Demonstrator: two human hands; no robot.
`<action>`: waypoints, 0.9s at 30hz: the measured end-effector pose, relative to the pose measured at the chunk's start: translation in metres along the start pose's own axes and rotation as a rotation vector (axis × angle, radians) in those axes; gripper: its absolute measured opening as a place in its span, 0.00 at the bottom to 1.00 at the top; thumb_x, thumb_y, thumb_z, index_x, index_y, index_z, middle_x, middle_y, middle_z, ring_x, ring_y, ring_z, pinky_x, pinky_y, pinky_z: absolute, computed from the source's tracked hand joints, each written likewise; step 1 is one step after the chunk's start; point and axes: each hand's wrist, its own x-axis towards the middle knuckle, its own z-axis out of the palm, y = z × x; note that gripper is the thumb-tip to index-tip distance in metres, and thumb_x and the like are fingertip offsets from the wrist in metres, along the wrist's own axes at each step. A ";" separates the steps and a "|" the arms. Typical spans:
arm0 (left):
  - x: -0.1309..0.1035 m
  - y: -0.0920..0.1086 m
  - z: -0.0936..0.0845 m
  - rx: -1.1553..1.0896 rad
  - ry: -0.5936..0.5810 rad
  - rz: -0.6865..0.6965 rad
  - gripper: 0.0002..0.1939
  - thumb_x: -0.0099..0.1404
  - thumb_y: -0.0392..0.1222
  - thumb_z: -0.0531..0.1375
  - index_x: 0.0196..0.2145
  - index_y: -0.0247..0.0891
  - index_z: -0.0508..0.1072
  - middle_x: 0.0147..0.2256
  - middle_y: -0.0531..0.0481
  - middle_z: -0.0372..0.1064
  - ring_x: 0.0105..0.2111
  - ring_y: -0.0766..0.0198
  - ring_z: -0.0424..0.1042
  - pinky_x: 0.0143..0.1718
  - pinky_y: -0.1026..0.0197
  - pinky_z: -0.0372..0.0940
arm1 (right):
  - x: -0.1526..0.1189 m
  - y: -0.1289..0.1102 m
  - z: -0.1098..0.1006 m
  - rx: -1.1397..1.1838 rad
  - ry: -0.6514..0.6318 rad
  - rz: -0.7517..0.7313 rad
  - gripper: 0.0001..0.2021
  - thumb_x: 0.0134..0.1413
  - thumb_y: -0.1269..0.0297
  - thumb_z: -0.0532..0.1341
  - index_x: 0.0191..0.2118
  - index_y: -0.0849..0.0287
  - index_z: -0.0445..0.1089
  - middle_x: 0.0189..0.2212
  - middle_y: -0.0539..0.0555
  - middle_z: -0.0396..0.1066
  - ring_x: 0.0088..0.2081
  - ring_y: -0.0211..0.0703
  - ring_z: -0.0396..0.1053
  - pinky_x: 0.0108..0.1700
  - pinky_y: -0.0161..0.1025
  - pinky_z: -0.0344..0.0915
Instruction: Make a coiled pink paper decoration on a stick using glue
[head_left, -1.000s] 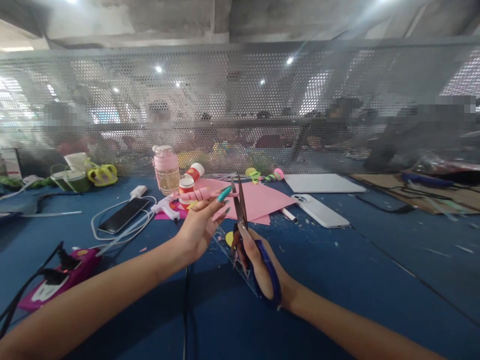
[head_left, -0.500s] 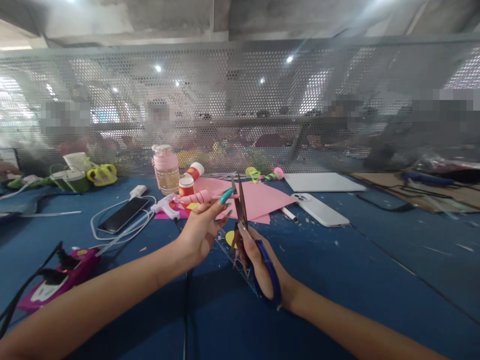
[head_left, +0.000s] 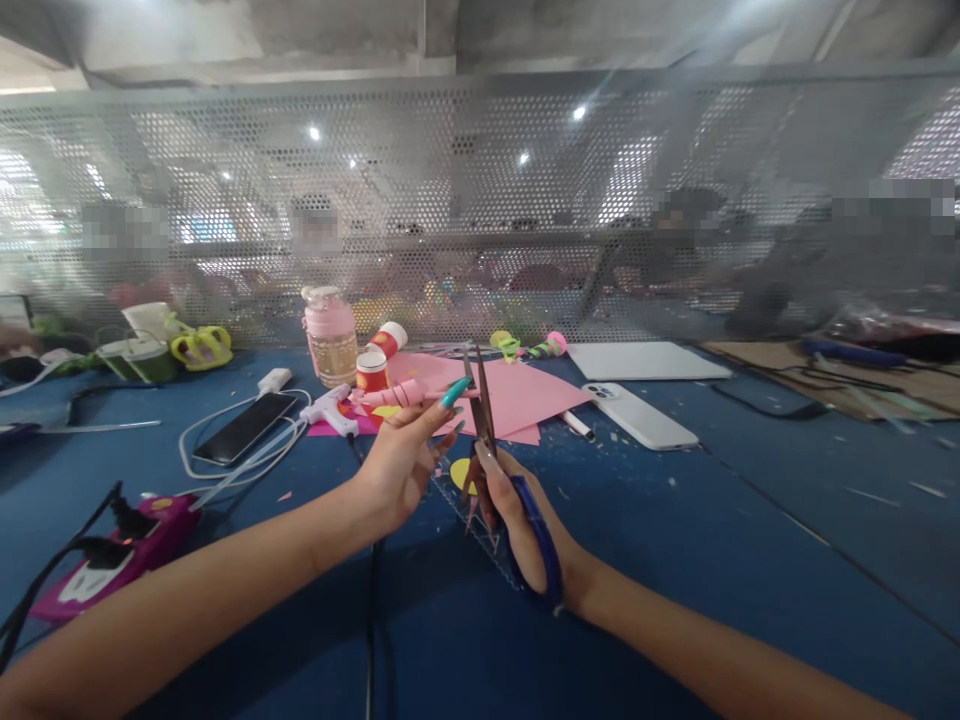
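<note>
My right hand [head_left: 529, 525] is wrapped round blue-handled scissors [head_left: 541, 545], their blades slightly apart and pointing away from me. Between the blades lies the end of a thin pink paper strip [head_left: 463, 394]. My left hand [head_left: 405, 455] pinches this strip between thumb and fingers, just left of the blades. Pink paper sheets [head_left: 529, 390] lie on the table behind both hands. A rolled pink paper piece [head_left: 401, 393] shows behind my left hand. Under the scissors is a yellow paper disc [head_left: 460, 473], partly hidden.
A glue gun [head_left: 331, 408], a black phone [head_left: 246, 430] with a white cable and a magenta power strip [head_left: 124, 560] are at left. Behind stand a pink bottle [head_left: 331, 335] and red-white cups [head_left: 372, 372]. A white phone [head_left: 641, 415] lies right. A perforated screen [head_left: 450, 220] closes the back.
The hands, scissors and pink strip stay almost where they were. The view has shifted very slightly.
</note>
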 end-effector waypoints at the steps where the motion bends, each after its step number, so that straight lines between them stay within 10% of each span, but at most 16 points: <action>1: 0.000 0.000 0.000 0.004 0.002 -0.001 0.07 0.44 0.32 0.68 0.21 0.35 0.72 0.25 0.52 0.71 0.29 0.68 0.69 0.33 0.64 0.61 | 0.000 0.001 0.000 0.008 0.001 -0.002 0.19 0.56 0.45 0.45 0.25 0.56 0.55 0.19 0.47 0.53 0.22 0.37 0.54 0.23 0.35 0.54; 27: -0.005 0.000 0.001 0.042 -0.051 0.019 0.04 0.46 0.34 0.67 0.23 0.37 0.75 0.26 0.53 0.72 0.31 0.68 0.68 0.36 0.65 0.59 | -0.002 0.003 0.003 0.014 0.050 0.017 0.21 0.56 0.44 0.43 0.24 0.56 0.54 0.18 0.45 0.51 0.16 0.32 0.51 0.16 0.31 0.52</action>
